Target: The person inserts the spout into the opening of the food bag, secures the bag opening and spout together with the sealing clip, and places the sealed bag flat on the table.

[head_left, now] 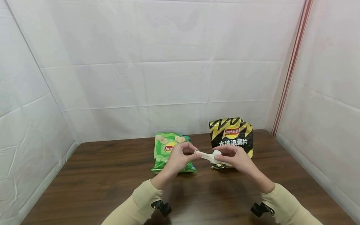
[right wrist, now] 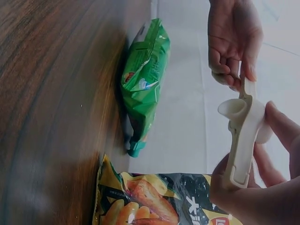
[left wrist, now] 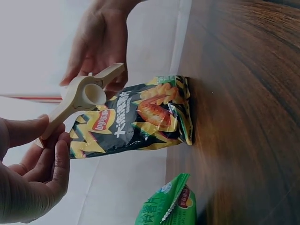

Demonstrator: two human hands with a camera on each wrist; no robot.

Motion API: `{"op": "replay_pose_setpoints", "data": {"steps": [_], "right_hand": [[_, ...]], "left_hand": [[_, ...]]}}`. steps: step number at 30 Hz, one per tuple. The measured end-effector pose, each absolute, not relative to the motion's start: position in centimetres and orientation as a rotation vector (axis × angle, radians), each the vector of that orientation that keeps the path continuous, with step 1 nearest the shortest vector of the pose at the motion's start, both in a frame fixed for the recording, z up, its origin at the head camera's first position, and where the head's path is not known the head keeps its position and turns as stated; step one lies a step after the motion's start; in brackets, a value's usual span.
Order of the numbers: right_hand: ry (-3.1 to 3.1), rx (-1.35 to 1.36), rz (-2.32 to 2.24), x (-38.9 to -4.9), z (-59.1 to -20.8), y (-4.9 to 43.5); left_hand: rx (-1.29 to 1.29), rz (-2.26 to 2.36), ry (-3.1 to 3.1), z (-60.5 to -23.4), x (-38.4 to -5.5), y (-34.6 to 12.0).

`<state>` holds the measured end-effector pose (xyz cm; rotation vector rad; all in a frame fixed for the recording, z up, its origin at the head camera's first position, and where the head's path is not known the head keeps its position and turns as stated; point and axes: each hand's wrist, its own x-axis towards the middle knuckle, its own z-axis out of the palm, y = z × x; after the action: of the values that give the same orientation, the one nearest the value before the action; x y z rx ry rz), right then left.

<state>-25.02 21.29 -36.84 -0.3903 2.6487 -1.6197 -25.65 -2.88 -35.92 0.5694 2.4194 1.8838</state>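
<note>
Between my hands is a white bag clip with a round pouring spout (head_left: 209, 156), held in the air above the table. My left hand (head_left: 180, 156) pinches its narrow end between thumb and fingers. The right hand (head_left: 239, 157) grips the other part, near the spout. In the right wrist view, the spout's flared mouth (right wrist: 233, 108) juts out from the clip's long body. A black and yellow chip bag (head_left: 244, 140) stands upright behind the right hand. Behind the left hand, a green chip bag (head_left: 160, 153) leans back, with a teal piece (head_left: 185, 137) at its top.
A dark brown wooden table (head_left: 107, 181) lies beneath both bags. White sheeting (head_left: 168, 81) encloses the back and both sides. Black wrist mounts (head_left: 164, 208) hang below the sleeves.
</note>
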Motion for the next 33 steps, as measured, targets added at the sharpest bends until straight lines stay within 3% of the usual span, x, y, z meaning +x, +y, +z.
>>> {"op": "replay_pose_setpoints", "data": {"steps": [33], "right_hand": [[2.763, -0.389, -1.458, -23.8, -36.9, 22.2]], "left_hand": [[0.784, 1.567, 2.621, -36.2, -25.9, -2.4]]}}
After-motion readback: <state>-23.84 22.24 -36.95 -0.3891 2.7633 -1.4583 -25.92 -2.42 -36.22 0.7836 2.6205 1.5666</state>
